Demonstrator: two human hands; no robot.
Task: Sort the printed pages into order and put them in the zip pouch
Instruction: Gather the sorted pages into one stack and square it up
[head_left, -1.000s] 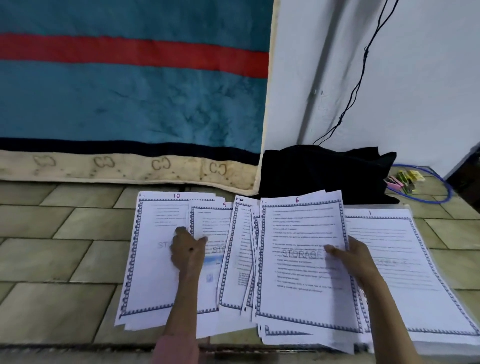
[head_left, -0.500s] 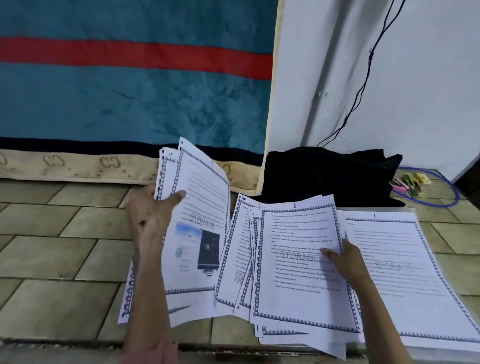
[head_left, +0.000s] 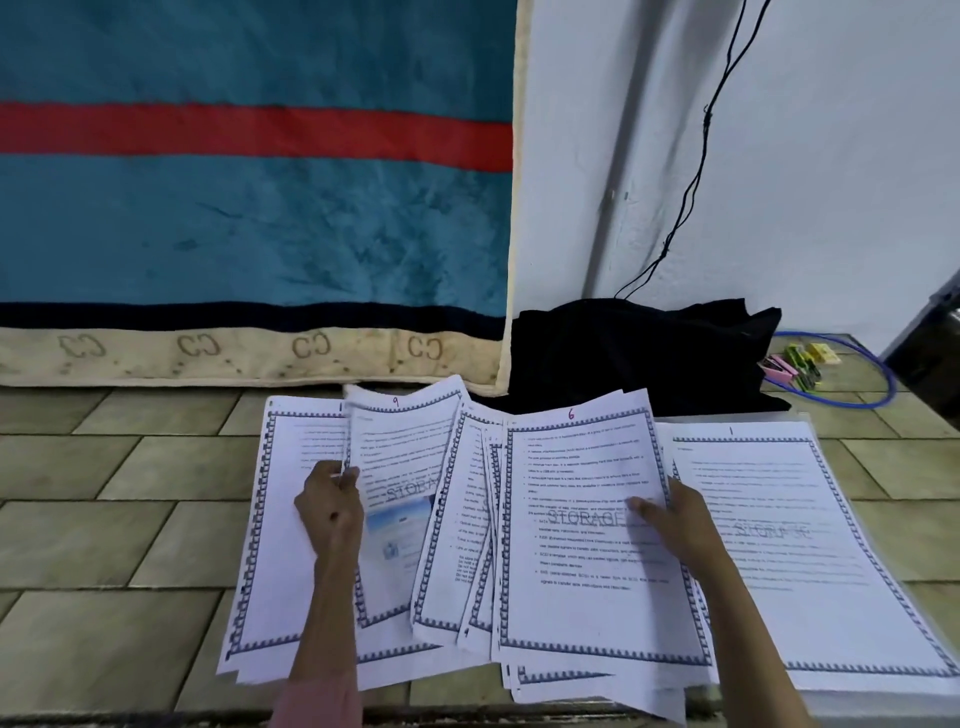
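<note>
At the far left of the spread, a bordered sheet (head_left: 291, 519) lies flat on the tiled floor (head_left: 104, 519), its long side running away from you. Your left hand (head_left: 330, 512) sits over it with fingers curled, pinching the left edge of the page marked 9 (head_left: 400, 457), which is lifted slightly and tilted, overlapping that bottom sheet. Just right of it, a fan of loose pages (head_left: 467, 530) leans edge over edge toward the middle; their numbers are hidden.

Next comes the page marked 6 (head_left: 582, 519), on top of a small stack. Your right hand (head_left: 675, 525) grips its right edge, thumb on the printed face and fingers tucked behind.

Furthest right, the page marked 1 (head_left: 779, 545) lies on what looks like a clear zip pouch (head_left: 883, 701), though only a pale edge of it shows, so I can't be sure.

What matters for the next move, as I judge it: page 1 and the pouch lie to the right of both hands, and your right hand is nearer. Page 9 belongs late in the order, so it probably stays left while lower numbers travel right.
</note>
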